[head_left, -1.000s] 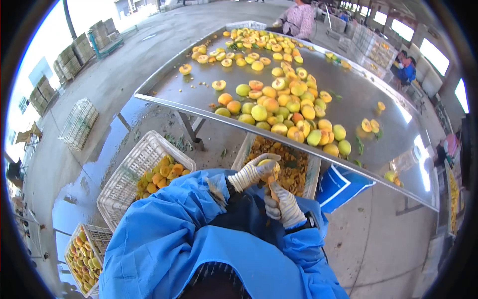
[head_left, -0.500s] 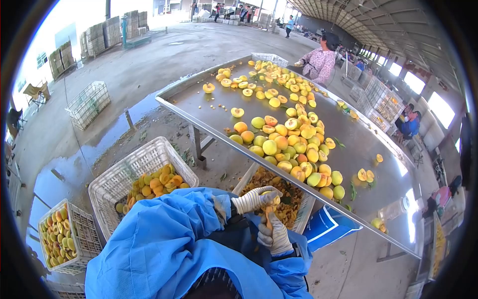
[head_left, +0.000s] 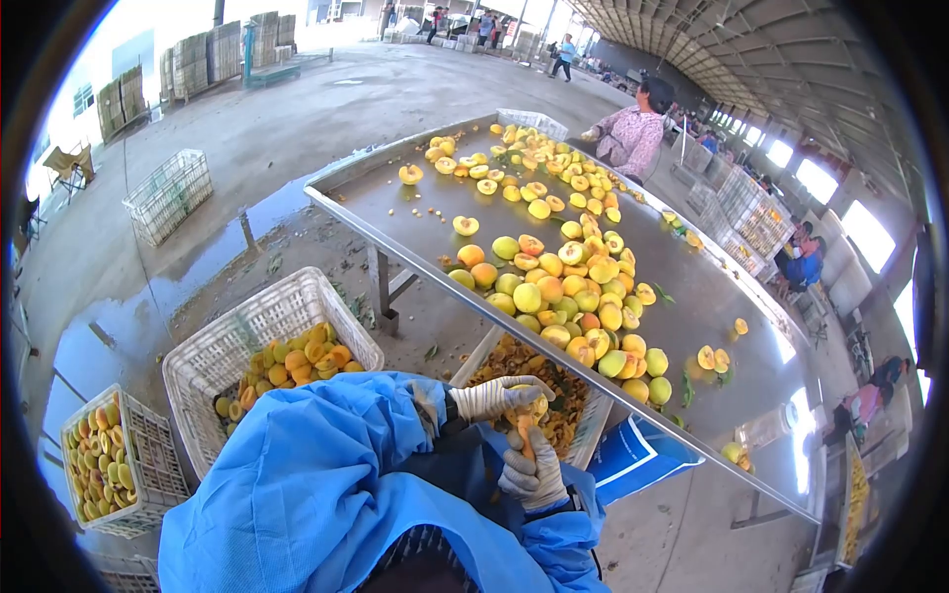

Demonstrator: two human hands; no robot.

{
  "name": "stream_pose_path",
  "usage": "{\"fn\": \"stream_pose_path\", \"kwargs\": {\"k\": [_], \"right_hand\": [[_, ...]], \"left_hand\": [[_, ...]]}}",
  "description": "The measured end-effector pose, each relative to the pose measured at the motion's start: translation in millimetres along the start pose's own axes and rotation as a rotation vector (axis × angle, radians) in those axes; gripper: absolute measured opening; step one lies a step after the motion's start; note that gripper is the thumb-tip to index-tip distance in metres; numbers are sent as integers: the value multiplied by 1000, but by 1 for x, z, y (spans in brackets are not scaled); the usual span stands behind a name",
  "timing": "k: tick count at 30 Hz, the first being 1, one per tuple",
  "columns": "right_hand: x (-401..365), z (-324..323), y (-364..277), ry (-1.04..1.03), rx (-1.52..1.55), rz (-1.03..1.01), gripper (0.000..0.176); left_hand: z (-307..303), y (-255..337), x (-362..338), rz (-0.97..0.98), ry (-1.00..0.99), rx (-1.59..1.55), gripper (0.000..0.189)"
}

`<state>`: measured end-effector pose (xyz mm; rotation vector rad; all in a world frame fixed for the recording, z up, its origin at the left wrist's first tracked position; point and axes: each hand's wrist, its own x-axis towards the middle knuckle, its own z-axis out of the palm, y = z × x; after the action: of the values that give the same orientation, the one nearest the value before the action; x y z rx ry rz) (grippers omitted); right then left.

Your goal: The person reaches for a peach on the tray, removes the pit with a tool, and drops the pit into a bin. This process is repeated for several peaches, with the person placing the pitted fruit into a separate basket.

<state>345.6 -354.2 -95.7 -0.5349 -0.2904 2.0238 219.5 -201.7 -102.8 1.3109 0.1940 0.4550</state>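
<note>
My left hand (head_left: 499, 397), in a white striped glove, is closed around a yellow peach half (head_left: 539, 406). Gloved too, my right hand (head_left: 534, 476) grips a small tool with an orange-tan handle (head_left: 525, 433), held upright against the fruit. The tool's working end is hidden at the peach. Both hands are above a white crate (head_left: 589, 435) of brownish-orange fruit scraps (head_left: 566, 381), beside the table's near edge. On the metal table (head_left: 395, 212) lies a pile of whole and halved peaches (head_left: 554, 287).
A white crate (head_left: 188, 381) partly filled with peach halves stands left, with a fuller crate (head_left: 163, 484) beyond it. A blue container (head_left: 638, 455) is under the table edge. Across the table is a person in a pink patterned top (head_left: 633, 138). Another crate (head_left: 170, 198) stands on the floor.
The view has shifted slightly, so the table and crates appear a little further left. Both hands keep nearly the same pose, with the tool still at the peach half.
</note>
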Motion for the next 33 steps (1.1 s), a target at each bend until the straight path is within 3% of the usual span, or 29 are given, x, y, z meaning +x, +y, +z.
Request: {"fn": "stream_pose_path", "kwargs": {"k": [2, 5, 8, 9, 15, 19, 27, 30, 33], "right_hand": [[-3, 7, -5, 140, -220, -4, 40], [4, 3, 2, 530, -691, -107, 41], [2, 26, 5, 465, -432, -56, 42], [-3, 19, 0, 243, -269, -58, 41], [2, 4, 0, 37, -7, -43, 40], [4, 5, 2, 82, 4, -59, 38], [5, 3, 1, 55, 27, -52, 40], [4, 13, -2, 164, -110, -73, 40], [3, 12, -2, 163, -102, -64, 41]], "left_hand": [[-1, -13, 2, -7, 26, -45, 57], [0, -33, 8, 33, 119, -27, 53], [4, -26, 6, 10, 111, -145, 51], [6, -19, 3, -16, 89, -215, 51], [5, -1, 1, -58, 78, -103, 62], [9, -5, 1, -26, 122, -164, 71], [10, -3, 1, -20, 104, -197, 72], [4, -5, 2, -84, 59, -389, 74], [6, -10, 3, -67, 117, -191, 77]]}}
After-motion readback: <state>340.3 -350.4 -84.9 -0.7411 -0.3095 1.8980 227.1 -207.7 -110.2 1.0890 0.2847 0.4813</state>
